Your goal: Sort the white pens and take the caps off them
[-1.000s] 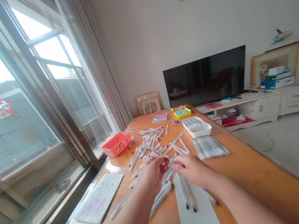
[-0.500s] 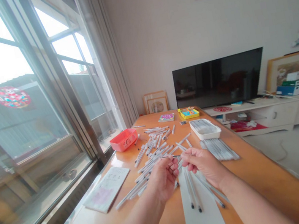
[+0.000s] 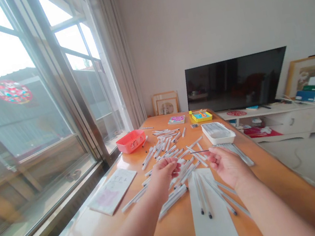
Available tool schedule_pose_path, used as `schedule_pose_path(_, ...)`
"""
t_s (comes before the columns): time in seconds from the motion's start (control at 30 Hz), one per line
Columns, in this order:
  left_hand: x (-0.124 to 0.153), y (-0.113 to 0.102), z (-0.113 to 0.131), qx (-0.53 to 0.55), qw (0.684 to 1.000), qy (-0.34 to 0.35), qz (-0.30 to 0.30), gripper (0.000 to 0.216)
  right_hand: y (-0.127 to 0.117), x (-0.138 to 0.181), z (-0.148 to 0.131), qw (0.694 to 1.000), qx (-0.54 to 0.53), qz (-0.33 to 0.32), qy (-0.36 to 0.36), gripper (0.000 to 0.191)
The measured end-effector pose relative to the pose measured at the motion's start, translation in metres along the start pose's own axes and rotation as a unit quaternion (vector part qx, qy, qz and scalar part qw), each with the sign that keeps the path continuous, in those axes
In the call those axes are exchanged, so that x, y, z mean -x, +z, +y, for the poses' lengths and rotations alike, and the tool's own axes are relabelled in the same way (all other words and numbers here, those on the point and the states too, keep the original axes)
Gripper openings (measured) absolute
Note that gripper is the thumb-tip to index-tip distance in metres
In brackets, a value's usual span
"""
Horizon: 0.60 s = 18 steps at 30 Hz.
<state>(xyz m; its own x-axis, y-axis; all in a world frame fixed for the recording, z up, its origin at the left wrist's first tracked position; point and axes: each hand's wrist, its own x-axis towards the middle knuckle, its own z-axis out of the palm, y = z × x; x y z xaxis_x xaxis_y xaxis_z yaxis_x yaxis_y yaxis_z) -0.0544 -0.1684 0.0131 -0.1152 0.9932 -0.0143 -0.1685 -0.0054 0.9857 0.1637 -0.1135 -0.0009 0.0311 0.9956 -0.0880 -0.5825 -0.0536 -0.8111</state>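
Both my hands hover over an orange wooden table (image 3: 280, 190) strewn with white pens (image 3: 165, 148). My left hand (image 3: 163, 174) is closed around a white pen barrel near the middle of the pile. My right hand (image 3: 228, 164) is a little to the right, fingers pinched on the end of a thin dark refill (image 3: 200, 151) that stretches level between the two hands. Below the hands lies a white sheet of paper (image 3: 216, 227) with a few pens (image 3: 204, 199) laid lengthwise on it.
A red basket (image 3: 131, 141) stands at the left near the window. A white tray (image 3: 218, 133) sits at the right with a neat row of pens (image 3: 236, 151) beside it. A printed sheet (image 3: 111, 186) lies front left. A yellow box (image 3: 200, 116) and a booklet (image 3: 176, 120) are at the far end.
My hands were close together over the pile and have drawn apart. The right hand moved right, and the thin refill now shows between them. The view shifted slightly.
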Motion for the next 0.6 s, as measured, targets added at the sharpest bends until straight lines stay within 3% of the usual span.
schedule_pose_path(0.07,-0.015,-0.022,0.002,-0.094,0.991,0.062,0.073,0.019,-0.001,-0.001,-0.001,1.000,-0.002,0.010,-0.001,0.022)
schedule_pose_path(0.13,-0.026,-0.042,0.002,-0.234,0.960,0.113,0.103,0.023,-0.001,-0.001,-0.001,1.000,-0.001,0.014,-0.001,0.022)
schedule_pose_path(0.23,-0.031,-0.063,-0.006,-0.466,0.874,0.137,0.037,0.031,0.001,0.001,-0.001,1.000,0.003,0.016,-0.004,0.021)
schedule_pose_path(0.37,-0.028,-0.070,-0.025,-0.616,0.777,0.106,-0.074,0.053,0.003,0.003,-0.002,1.000,0.000,0.023,-0.009,0.022)
schedule_pose_path(0.47,-0.033,-0.073,-0.033,-0.675,0.730,0.053,-0.089,0.071,0.002,0.003,-0.003,0.999,-0.006,0.032,-0.010,0.022)
schedule_pose_path(0.6,-0.047,-0.078,-0.030,-0.709,0.700,0.029,-0.079,0.080,0.002,0.003,-0.005,0.999,-0.011,0.042,-0.009,0.020)
